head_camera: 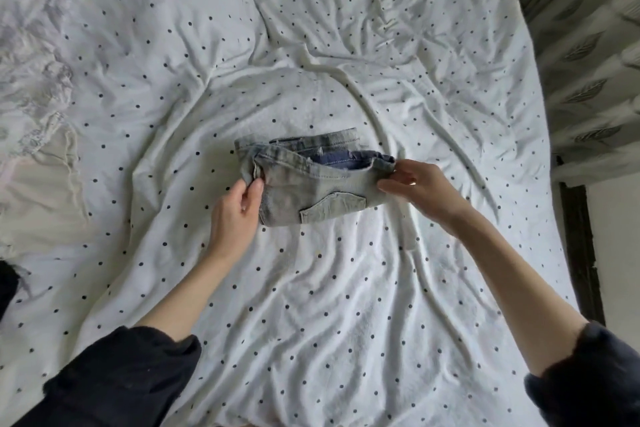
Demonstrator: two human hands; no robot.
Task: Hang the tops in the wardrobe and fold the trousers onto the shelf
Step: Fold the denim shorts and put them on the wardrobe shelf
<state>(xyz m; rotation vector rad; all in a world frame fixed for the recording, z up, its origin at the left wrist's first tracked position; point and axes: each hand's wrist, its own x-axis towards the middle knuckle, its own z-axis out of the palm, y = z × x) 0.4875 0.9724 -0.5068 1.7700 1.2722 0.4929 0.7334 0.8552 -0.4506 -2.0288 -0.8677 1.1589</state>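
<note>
Pinching the folded pale grey-blue denim trousers [313, 185] at both ends: my left hand [235, 215] is gripping the left edge, my right hand [420, 191] is nipping the right corner. Bundle is lying mid-bed on the rumpled white, dark-dotted sheet [346, 305]. Risk I am judging: lifting by edges alone, inner layers are likely sagging out and the fold unravelling before the shelf.
</note>
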